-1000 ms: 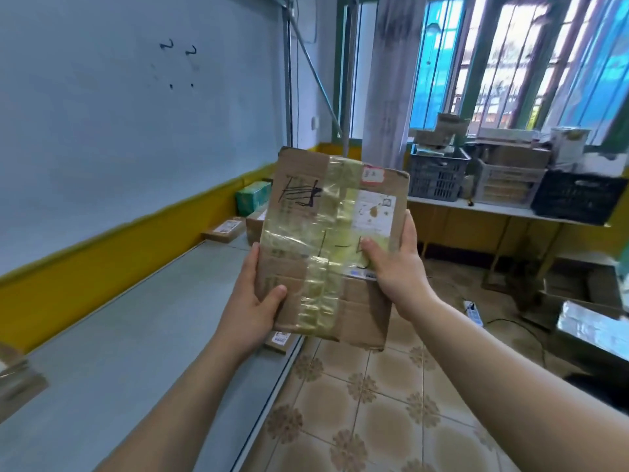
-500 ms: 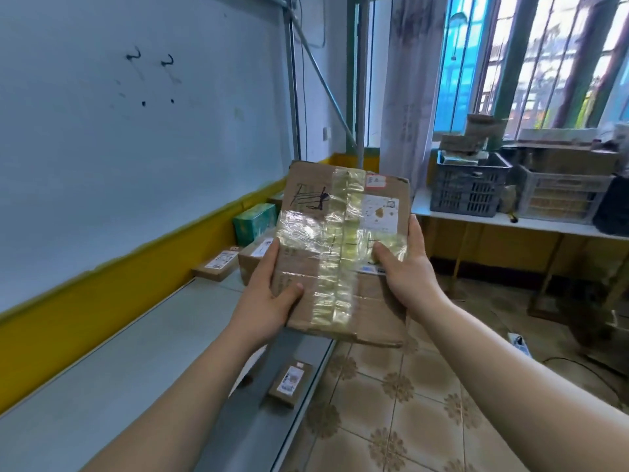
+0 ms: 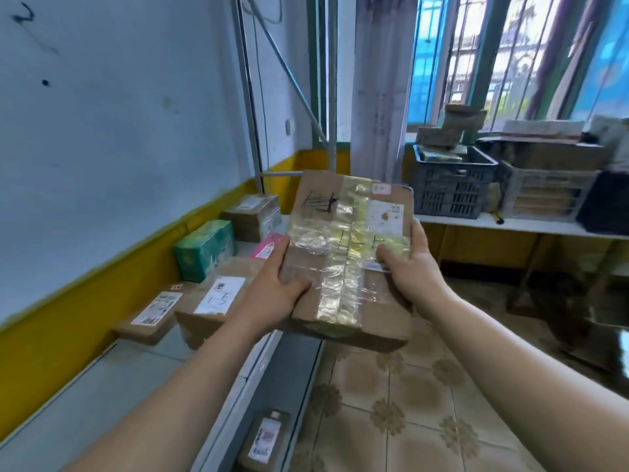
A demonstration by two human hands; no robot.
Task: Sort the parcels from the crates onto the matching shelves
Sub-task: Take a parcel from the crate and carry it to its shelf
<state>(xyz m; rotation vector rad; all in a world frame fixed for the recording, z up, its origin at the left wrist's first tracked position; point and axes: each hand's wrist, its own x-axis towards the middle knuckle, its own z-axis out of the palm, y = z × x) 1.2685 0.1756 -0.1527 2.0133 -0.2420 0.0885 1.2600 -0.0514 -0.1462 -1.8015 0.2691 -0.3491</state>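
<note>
1. Brown cardboard parcel (image 3: 340, 240), flat and strapped across with shiny clear tape, is held in the air over the front edge of the long grey metal shelf (image 3: 85, 403). It touches nothing but the two hands.
2. Its labelled face tilts up toward the person, probably so the scrawled marks and white sticker can be read and matched to a shelf.
3. Left hand (image 3: 269, 291) grips the near left edge, thumb laid across the top. Its fingers (image 3: 277, 253) run along the side and then go under, out of sight.
4. Right hand (image 3: 415, 270) clasps the right edge, thumb pressing on the tape and fingers curled round the side.
5. Both forearms reach forward and slightly inward, wrists about level, sharing the load.
6. A green wrapped box (image 3: 204, 250) and some labelled cardboard boxes (image 3: 211, 301) sit on the shelf just to the left. The dark grey plastic crate (image 3: 452, 195) stands well apart on the white bench (image 3: 527, 228).
</note>
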